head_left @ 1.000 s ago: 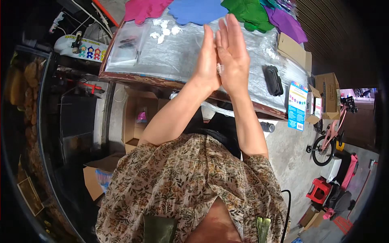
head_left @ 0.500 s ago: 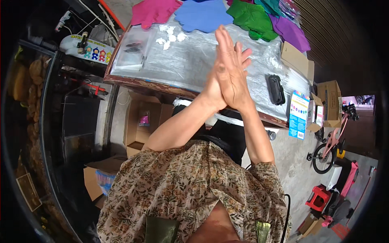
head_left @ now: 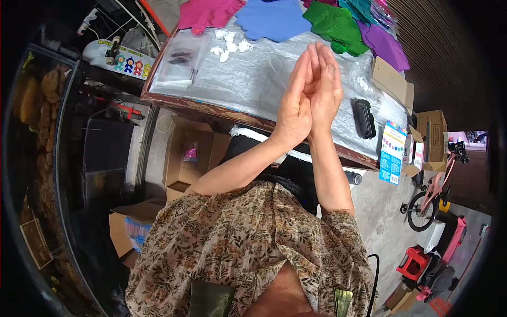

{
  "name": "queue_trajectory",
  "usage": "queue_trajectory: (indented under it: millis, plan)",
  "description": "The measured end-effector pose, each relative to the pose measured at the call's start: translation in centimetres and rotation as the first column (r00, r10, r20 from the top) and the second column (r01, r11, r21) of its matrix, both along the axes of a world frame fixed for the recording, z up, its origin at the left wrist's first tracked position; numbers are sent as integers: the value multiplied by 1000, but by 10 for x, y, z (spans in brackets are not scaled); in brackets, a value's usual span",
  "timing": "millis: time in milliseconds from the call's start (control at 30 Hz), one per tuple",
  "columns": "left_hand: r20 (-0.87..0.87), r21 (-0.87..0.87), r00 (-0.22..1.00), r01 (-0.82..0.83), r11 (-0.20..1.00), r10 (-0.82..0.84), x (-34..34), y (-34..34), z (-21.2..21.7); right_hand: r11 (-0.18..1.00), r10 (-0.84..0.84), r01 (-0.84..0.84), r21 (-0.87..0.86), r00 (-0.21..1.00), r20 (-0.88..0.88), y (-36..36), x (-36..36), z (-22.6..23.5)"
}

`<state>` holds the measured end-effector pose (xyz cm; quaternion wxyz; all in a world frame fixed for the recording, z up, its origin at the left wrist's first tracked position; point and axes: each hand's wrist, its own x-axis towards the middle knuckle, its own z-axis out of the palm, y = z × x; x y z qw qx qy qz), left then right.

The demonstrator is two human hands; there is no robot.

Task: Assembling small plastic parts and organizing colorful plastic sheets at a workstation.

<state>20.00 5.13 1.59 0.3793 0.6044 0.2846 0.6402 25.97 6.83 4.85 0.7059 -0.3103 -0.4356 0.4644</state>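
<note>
Palms pressed together above a plastic-covered table

A blue, colourfully printed flat package (head_left: 393, 152) hangs off the table's (head_left: 211, 108) right near edge, brown cardboard boxes (head_left: 432, 138) just right of it; clear flat bags (head_left: 177, 66) lie at the left end, and a white label strip with small cartoon figures (head_left: 119, 61) sits left of the table. Since the earlier frames the joined hands have tilted rightward and sunk nearer the table's near edge. The left hand (head_left: 293, 108) and right hand (head_left: 326, 90) meet flat, fingers straight and pressed together, holding nothing (as far as shows). Crinkled silvery sheeting (head_left: 253, 79) covers the top; soft pink, blue, green and purple cut shapes (head_left: 274, 18) lie at the far edge, small white lumps (head_left: 228, 43) near them, and a black oblong case (head_left: 364, 117) right of the hands.
</note>
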Motion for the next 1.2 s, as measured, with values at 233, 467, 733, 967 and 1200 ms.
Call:
queue_trajectory:
  millis: [233,467,733,967,1200]
  plan:
    - [449,-317,891,223,922,-61,-21,18,0,954,-65,-92,285,865,498,-2,-2,-14]
    - [-841,356,429,-22,934,330,-121,113,-38,995,36,36,-92,739,673,-3,56,-69]
    - [-868,476,74,-164,864,492,-158,131,-57,967,144,26,-253,764,629,-17,64,-80]
    - [-775,516,263,-264,815,575,-165,134,-30,968,155,14,-250,751,642,-17,63,-77]
    - [-877,439,-72,-522,731,475,-271,89,-22,960,150,24,-279,797,585,-16,64,-77]
